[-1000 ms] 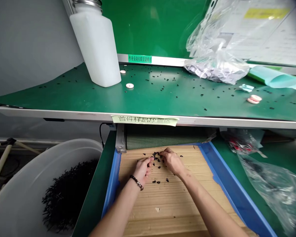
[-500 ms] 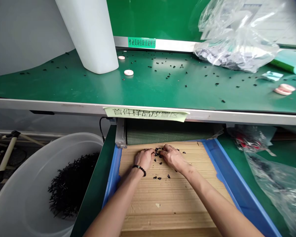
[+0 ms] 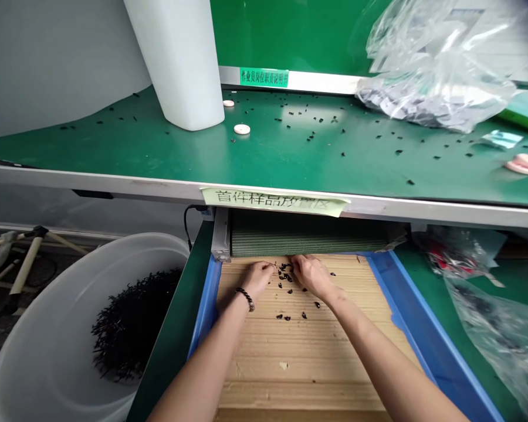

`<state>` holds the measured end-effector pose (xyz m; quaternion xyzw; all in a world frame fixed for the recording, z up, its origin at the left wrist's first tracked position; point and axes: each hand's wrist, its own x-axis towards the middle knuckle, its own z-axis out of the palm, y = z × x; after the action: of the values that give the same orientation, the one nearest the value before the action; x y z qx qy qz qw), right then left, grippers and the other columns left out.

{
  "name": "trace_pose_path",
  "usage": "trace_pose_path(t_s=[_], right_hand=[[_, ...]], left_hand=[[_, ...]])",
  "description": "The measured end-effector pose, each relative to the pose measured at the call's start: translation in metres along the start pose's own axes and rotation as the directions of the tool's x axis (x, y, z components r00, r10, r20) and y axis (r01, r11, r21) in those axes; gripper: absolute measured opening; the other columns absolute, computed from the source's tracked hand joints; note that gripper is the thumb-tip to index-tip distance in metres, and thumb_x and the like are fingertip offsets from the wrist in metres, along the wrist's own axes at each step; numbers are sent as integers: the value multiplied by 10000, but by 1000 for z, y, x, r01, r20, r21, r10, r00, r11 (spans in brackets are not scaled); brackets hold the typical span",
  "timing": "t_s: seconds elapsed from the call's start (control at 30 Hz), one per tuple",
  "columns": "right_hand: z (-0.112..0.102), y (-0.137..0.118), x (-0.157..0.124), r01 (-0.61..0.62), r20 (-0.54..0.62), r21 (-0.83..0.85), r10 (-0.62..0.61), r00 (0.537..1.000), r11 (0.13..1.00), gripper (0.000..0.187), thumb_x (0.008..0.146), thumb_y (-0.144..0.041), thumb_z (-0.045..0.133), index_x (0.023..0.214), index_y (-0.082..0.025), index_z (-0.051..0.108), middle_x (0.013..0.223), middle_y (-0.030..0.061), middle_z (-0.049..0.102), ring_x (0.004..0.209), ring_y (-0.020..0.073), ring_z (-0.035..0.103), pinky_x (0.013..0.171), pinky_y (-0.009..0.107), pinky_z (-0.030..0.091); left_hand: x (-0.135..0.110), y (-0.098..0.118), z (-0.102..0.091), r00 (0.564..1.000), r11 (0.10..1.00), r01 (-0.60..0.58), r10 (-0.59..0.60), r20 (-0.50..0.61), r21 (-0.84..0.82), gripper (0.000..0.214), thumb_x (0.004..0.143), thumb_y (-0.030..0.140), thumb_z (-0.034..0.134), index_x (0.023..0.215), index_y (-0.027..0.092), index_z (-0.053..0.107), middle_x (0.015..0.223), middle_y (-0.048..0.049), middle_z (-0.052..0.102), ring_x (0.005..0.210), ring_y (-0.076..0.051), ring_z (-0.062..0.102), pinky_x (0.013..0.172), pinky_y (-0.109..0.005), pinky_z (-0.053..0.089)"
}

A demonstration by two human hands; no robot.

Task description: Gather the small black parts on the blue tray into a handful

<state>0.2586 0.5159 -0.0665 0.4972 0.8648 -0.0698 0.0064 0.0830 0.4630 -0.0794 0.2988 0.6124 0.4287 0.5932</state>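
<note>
Both my hands rest on a brown cardboard sheet lying in a blue-edged tray under a green shelf. My left hand, with a dark bead bracelet on the wrist, has its fingers curled at a scatter of small black parts. My right hand faces it from the right, its fingers bent and pinched over the same little heap. What each fingertip holds is too small to make out. More black parts lie loose nearer to me.
A white tub with a pile of black parts stands at the left. On the green shelf stand a white bottle, white rings and a clear bag. Another plastic bag lies at the right.
Both hands have slid a little farther away toward the black parts at the far end of the cardboard. The view has tilted down and shifted.
</note>
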Motion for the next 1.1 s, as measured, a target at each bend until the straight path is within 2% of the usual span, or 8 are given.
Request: trace_pose_path(t_s=[0.13, 0.27, 0.37, 0.53, 0.73, 0.9, 0.97, 1.1], right_hand=[[-1, -6, 15, 30, 67, -5, -29, 997, 1000, 297, 956, -205, 407, 1148, -229, 632, 921, 87, 699, 857, 226, 644, 762, 285, 423], [0, -14, 18, 28, 107, -39, -24, 994, 999, 288, 927, -161, 422, 1079, -193, 664, 883, 131, 698, 824, 257, 654, 745, 314, 438], [-2, -19, 15, 39, 108, -51, -33, 994, 998, 295, 908, -104, 409, 1051, -172, 658, 907, 137, 690, 835, 260, 650, 735, 315, 444], [-1, -20, 10, 57, 69, -35, -55, 996, 998, 268, 926, -113, 407, 1042, -158, 644, 983, 136, 665, 907, 258, 622, 758, 307, 440], [3, -11, 0, 4, -39, 72, -1, 999, 997, 172, 905, -147, 478, 958, -159, 642, 965, 104, 631, 897, 231, 605, 753, 286, 430], [-9, -19, -21, -53, -134, 222, 85, 987, 974, 151, 912, -154, 482, 953, -176, 626, 938, 43, 630, 820, 170, 607, 740, 253, 439], [-19, -34, -30, -4, -193, 345, 75, 978, 939, 156, 924, -173, 483, 966, -187, 632, 938, 29, 636, 822, 153, 604, 746, 238, 447], [-31, -59, -39, 237, -321, 592, -45, 946, 770, 220, 922, -166, 488, 1018, -220, 679, 990, 26, 654, 906, 156, 608, 828, 246, 459]], left_hand=[[-5, 9, -9, 986, 956, 135, -103, 134, -261, 150, 812, 240, 463, 681, 168, 470, 645, 2, 489, 469, -69, 344, 430, -192, 214], [-7, 11, -14, 972, 862, 193, -105, 208, -470, 50, 736, 194, 461, 742, 146, 477, 721, -41, 541, 509, -60, 405, 445, -165, 276], [-7, 9, -13, 970, 809, 201, -88, 225, -552, 79, 678, 165, 508, 748, 147, 475, 725, -45, 553, 515, -57, 417, 444, -152, 283], [-9, 7, -10, 970, 784, 185, -49, 239, -592, 153, 606, 93, 541, 713, 160, 454, 669, -16, 535, 490, -49, 393, 432, -140, 249], [-13, 2, -5, 954, 782, 171, 21, 300, -600, 166, 570, 81, 531, 687, 166, 450, 618, 12, 487, 449, -45, 330, 417, -146, 197], [-13, -4, 2, 951, 751, 229, -36, 309, -619, 181, 596, 92, 504, 766, 148, 529, 612, 11, 472, 435, -53, 327, 408, -157, 204], [-13, -6, 7, 951, 754, 246, -66, 302, -609, 189, 616, 103, 491, 794, 131, 549, 625, 1, 482, 447, -60, 361, 411, -161, 233], [-14, -7, 15, 961, 791, 237, -106, 254, -565, 81, 763, 219, 476, 720, 154, 497, 622, 7, 458, 477, -75, 410, 438, -176, 303]])
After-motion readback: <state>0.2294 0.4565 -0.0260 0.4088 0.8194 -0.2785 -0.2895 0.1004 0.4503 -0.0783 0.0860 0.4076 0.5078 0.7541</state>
